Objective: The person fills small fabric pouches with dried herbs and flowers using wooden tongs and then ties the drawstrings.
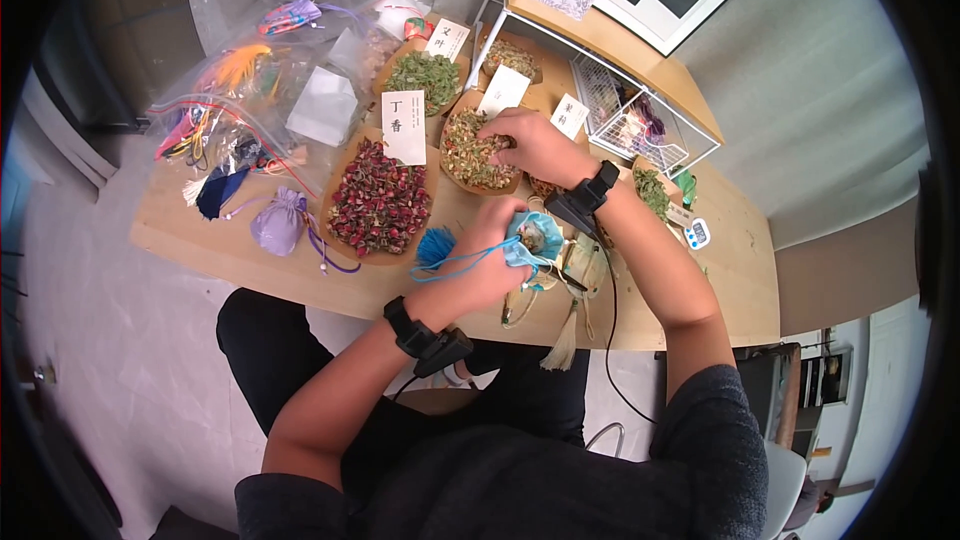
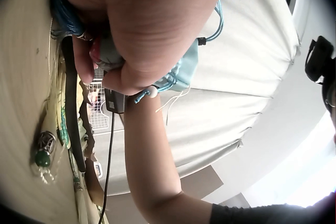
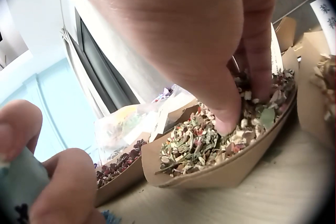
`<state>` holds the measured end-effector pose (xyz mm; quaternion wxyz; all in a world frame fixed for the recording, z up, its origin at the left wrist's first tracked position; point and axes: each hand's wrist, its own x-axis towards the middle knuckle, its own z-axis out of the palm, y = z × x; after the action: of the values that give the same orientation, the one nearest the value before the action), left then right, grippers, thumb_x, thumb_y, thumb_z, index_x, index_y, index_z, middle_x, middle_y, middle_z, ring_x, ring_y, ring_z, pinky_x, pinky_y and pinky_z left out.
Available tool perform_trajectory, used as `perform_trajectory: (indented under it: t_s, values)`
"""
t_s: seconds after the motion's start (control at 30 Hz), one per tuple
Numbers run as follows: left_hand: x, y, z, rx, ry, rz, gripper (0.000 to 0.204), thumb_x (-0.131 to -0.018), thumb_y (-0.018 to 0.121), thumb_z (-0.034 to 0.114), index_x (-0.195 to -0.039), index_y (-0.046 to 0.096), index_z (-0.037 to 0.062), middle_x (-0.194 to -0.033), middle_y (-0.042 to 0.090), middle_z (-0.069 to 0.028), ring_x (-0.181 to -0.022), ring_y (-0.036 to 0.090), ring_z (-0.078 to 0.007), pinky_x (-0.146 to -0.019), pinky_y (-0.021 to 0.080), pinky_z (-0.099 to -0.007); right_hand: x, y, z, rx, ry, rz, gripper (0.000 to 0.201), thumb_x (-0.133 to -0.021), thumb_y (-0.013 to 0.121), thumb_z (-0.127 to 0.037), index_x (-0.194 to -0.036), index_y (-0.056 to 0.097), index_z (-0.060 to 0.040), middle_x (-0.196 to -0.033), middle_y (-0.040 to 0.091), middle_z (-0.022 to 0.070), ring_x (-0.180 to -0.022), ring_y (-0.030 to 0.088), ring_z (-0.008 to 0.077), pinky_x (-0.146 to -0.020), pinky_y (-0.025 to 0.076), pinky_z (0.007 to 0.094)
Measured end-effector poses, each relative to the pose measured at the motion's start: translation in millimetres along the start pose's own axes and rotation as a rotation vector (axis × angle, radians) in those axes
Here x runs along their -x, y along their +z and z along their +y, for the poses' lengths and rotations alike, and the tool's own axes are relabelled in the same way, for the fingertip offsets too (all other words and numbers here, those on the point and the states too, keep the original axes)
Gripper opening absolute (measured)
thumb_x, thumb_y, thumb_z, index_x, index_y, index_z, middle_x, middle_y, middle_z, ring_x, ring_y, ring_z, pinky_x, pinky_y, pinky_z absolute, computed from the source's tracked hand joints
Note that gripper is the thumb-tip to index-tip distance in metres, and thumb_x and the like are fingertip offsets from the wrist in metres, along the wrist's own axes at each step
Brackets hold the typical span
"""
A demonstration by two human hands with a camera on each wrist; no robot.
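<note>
My left hand (image 1: pixel 478 275) grips a light blue drawstring pouch (image 1: pixel 543 252), its mouth open upward with filling showing inside. Blue cords hang from the pouch, and a blue tassel (image 1: pixel 435 248) lies beside that hand. In the right wrist view, the right hand (image 3: pixel 184 40) reaches into a brown paper tray (image 3: pixel 226 175) of mixed dried herbs (image 3: pixel 194 142). Its thumb and fingertips are dipped into the herbs, gathering some between them. The tray stands just beyond the pouch, with a white label card (image 1: pixel 505 90) at its back.
Left of the herbs is a tray of dried rosebuds (image 1: pixel 380 202); green leaves (image 1: pixel 422 82) fill one behind. A lilac pouch (image 1: pixel 281 223) and plastic bags of tassels (image 1: pixel 240 70) lie further left. At the right stand a shelf (image 1: pixel 620 30) and small timer (image 1: pixel 697 232); a pale tassel (image 1: pixel 563 340) overhangs the front edge.
</note>
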<state>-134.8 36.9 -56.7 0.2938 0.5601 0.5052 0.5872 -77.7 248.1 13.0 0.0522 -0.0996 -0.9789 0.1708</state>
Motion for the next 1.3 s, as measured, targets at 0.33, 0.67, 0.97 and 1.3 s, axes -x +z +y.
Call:
perform_trajectory:
  t_s: [0.33,0.67,0.97,1.3]
  values:
    - [-5,6,-16,0.055,-0.132,0.078,0.057,-0.076,0.073,-0.003,-0.127,0.049,0.0037,-0.116,0.061,-0.0101,-0.110,0.061,-0.0196,-0.097,0.049,-0.0346,2,-14,-10,0.053,0.103,-0.041,0.058,-0.079,0.087,-0.015,-0.131,0.064,-0.0053,-0.124,0.064,0.0189,-0.107,0.066,0.0331,-0.092,0.055,0.0400]
    - [-4,-6,6,0.156,-0.192,0.025,0.065,-0.072,0.079,0.001,-0.129,0.047,0.0039,-0.110,0.067,-0.0104,-0.101,0.066,-0.0176,-0.089,0.052,-0.0347,-3,9,-13,-0.005,-0.012,0.062,0.038,-0.078,0.083,-0.007,-0.114,0.072,-0.0035,-0.106,0.067,0.0162,-0.098,0.066,0.0339,-0.086,0.055,0.0407]
    - [-5,-2,-8,0.099,-0.274,0.176,0.066,-0.076,0.075,-0.004,-0.135,0.046,0.0049,-0.126,0.057,-0.0155,-0.118,0.060,-0.0324,-0.100,0.048,-0.0414,-4,-2,-12,0.016,-0.070,0.116,0.023,-0.080,0.081,-0.007,-0.102,0.075,-0.0011,-0.096,0.071,0.0160,-0.089,0.068,0.0341,-0.081,0.055,0.0411]
    - [-5,1,-27,0.023,-0.181,0.288,0.067,-0.078,0.070,-0.010,-0.136,0.040,0.0049,-0.118,0.060,-0.0090,-0.109,0.061,-0.0179,-0.096,0.050,-0.0320,-6,-9,-12,-0.002,-0.025,0.085,0.021,-0.081,0.078,-0.006,-0.101,0.075,-0.0012,-0.097,0.071,0.0187,-0.092,0.068,0.0365,-0.085,0.055,0.0433]
